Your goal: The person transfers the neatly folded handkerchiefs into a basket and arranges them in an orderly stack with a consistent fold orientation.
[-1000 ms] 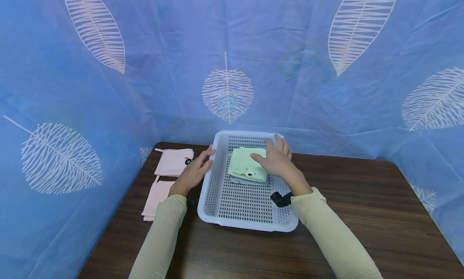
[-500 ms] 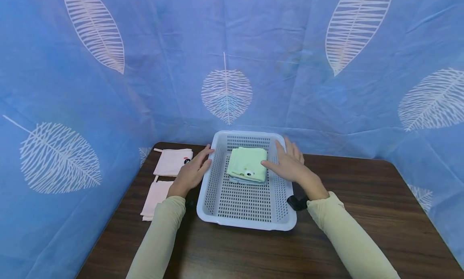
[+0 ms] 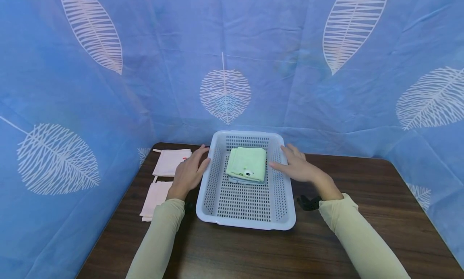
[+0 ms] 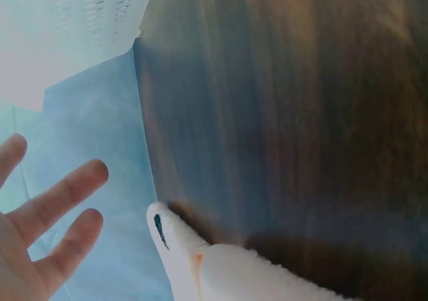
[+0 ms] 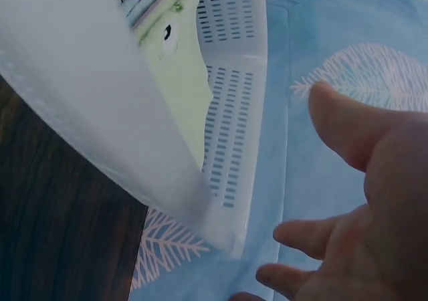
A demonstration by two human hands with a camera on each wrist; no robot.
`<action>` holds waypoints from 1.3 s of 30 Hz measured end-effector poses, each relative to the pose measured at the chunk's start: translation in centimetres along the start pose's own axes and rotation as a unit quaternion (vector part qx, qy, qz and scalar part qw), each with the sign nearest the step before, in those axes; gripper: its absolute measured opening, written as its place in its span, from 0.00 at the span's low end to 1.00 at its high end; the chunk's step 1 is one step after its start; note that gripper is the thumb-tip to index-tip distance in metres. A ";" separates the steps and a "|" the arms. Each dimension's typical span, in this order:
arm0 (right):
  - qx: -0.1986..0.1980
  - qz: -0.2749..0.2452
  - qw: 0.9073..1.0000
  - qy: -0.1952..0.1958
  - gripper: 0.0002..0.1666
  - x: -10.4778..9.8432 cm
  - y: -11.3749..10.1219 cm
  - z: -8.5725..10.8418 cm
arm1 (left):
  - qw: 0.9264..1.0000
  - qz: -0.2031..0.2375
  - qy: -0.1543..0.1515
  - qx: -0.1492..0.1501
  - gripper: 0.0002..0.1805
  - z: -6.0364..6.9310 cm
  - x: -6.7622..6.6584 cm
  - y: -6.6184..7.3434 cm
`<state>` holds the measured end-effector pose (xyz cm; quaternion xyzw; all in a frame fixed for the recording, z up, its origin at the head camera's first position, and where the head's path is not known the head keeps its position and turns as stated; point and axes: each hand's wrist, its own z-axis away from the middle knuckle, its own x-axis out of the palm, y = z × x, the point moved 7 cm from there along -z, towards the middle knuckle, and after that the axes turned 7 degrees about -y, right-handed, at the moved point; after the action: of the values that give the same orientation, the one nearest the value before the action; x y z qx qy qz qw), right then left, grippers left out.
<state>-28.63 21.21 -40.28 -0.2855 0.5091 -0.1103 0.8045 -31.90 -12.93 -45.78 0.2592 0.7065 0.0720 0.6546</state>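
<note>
A white perforated plastic basket [image 3: 246,224] stands on the table. Inside it lies a folded light green towel [image 3: 247,160] with an animal face, stacked on a folded bluish cloth [image 3: 243,180]. My left hand [image 3: 188,172] is at the basket's left side, fingers extended; the left wrist view shows them spread and holding nothing. At the basket's right rim hovers my right hand [image 3: 299,166]. In the right wrist view its thumb and fingers [image 5: 304,237] are apart from the basket wall, with nothing between them.
Two folded pink cloths [image 3: 156,198] lie left of the basket; the far one [image 3: 170,162] is partly behind my left hand. A dark wooden table [image 3: 362,198] bears everything. Behind it hangs a blue curtain [image 3: 275,69] with white leaves.
My right hand has moved rightward from above the green towel to the basket's right rim. My left hand has shifted slightly left, off the rim. The towels stay in place.
</note>
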 end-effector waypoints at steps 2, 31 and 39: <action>-0.006 0.000 1.000 -0.011 0.57 0.1 0.2 0.1 | 1.000 -0.001 0.003 -0.007 0.32 0.1 -0.1 -0.1; -0.099 -0.173 0.976 -0.090 0.44 1.6 5.1 0.6 | 0.996 -0.003 0.013 -0.086 0.37 1.7 -1.4 -1.6; -0.121 -0.202 0.970 -0.051 0.45 2.0 6.4 0.3 | 0.995 -0.005 0.006 -0.098 0.36 2.0 -1.4 -2.0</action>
<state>-28.19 25.54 -45.34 -0.4831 0.4088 -0.1934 0.7497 -30.45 -15.76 -45.64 0.1902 0.7013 0.1390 0.6728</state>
